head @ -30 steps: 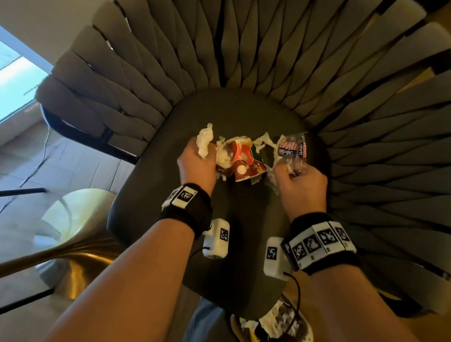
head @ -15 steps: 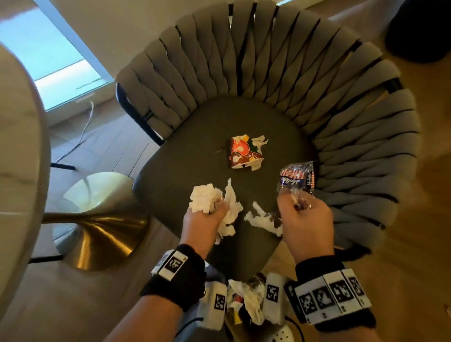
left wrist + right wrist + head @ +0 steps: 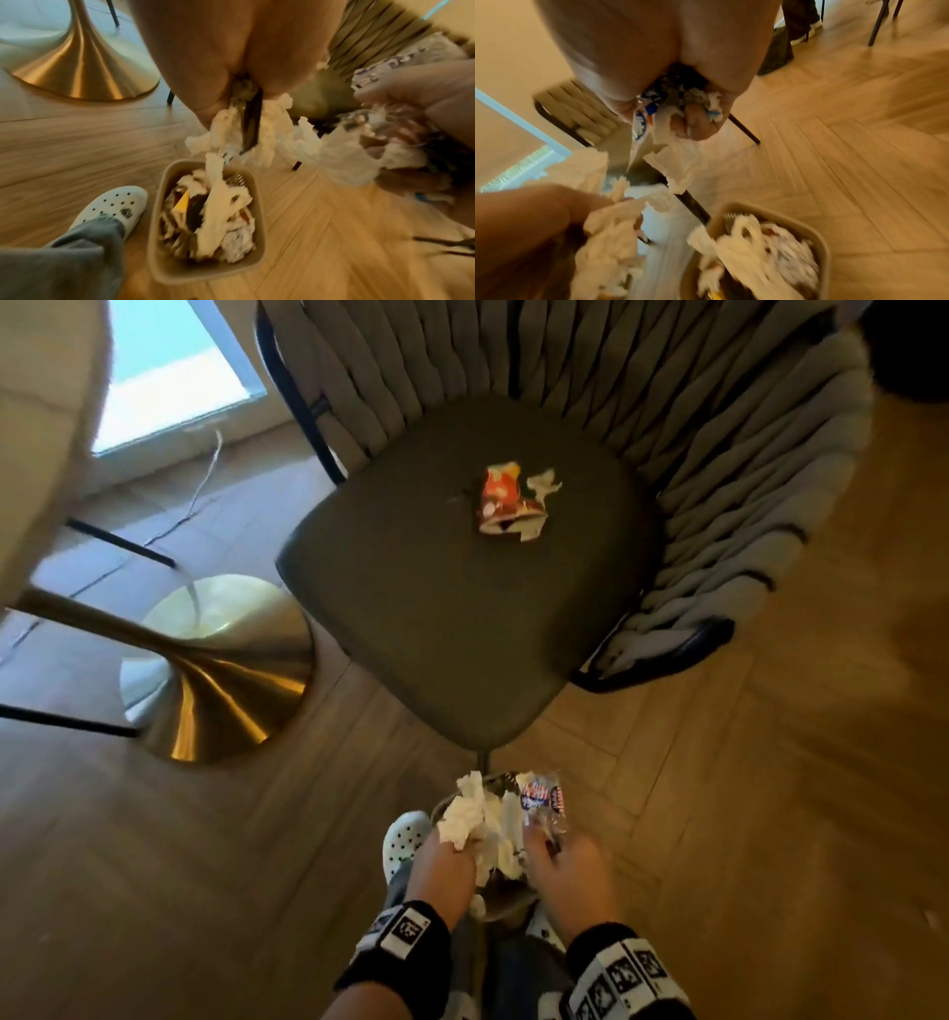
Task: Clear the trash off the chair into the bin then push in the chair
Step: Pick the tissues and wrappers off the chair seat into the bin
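My left hand point(image 3: 445, 860) grips crumpled white tissue point(image 3: 468, 814) above the beige bin point(image 3: 159, 203), which stands on the floor between my feet and holds much paper trash. My right hand point(image 3: 554, 860) holds a clear candy wrapper point(image 3: 542, 796) together with more white tissue point(image 3: 680, 160), also over the bin point(image 3: 826, 251). On the dark seat of the woven chair point(image 3: 411, 608) lie a red and orange wrapper point(image 3: 503, 505) and a small white paper scrap point(image 3: 544, 482).
A table's gold pedestal base point(image 3: 215, 670) stands left of the chair, its pale top point(image 3: 46, 428) at the upper left. My white clog point(image 3: 405, 839) is beside the bin. Wood floor spreads to the right, where another person's legs point(image 3: 800, 20) stand.
Both hands lifted their handfuls off the seat and drew back and down to hover over the bin. The red wrapper and paper scrap stayed on the seat.
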A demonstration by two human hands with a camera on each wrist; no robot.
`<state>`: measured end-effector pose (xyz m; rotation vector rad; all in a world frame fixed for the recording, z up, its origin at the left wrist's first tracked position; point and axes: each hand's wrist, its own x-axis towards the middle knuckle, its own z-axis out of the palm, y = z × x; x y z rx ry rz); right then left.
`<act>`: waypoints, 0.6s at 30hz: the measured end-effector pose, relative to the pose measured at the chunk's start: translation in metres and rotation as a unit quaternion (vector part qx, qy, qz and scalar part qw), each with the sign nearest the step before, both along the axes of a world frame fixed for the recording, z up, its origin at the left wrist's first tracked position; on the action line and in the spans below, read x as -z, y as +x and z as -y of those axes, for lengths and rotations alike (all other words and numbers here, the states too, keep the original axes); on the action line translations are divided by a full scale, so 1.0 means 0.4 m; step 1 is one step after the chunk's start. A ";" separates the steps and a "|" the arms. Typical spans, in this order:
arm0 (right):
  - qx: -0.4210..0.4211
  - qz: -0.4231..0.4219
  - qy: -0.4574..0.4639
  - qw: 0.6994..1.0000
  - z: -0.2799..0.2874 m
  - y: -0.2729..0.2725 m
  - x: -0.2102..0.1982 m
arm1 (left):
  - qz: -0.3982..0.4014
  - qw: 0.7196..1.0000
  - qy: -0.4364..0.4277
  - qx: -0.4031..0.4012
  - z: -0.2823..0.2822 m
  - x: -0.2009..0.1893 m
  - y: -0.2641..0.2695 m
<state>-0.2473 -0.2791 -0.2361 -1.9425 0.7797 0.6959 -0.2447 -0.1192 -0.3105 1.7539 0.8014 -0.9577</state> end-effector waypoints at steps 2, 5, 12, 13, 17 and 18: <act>-0.041 -0.020 -0.009 0.999 -0.012 -0.032 0.118 | 0.013 0.999 0.012 0.033 0.032 0.004 0.005; -0.081 -0.054 -0.025 0.995 -0.030 -0.060 0.282 | 0.009 0.998 0.032 0.060 0.068 0.057 0.016; -0.073 -0.164 -0.111 0.978 -0.084 -0.044 0.556 | 0.020 0.981 0.116 0.156 0.062 0.341 -0.008; -0.081 -0.179 -0.109 0.975 -0.091 -0.040 0.582 | 0.012 0.976 0.124 0.181 0.063 0.362 -0.007; -0.108 -0.219 -0.094 0.965 -0.092 -0.020 0.636 | -0.016 0.957 0.130 0.259 0.077 0.413 -0.003; -0.099 -0.213 -0.090 0.968 -0.084 -0.018 0.632 | -0.013 0.957 0.129 0.259 0.078 0.409 -0.002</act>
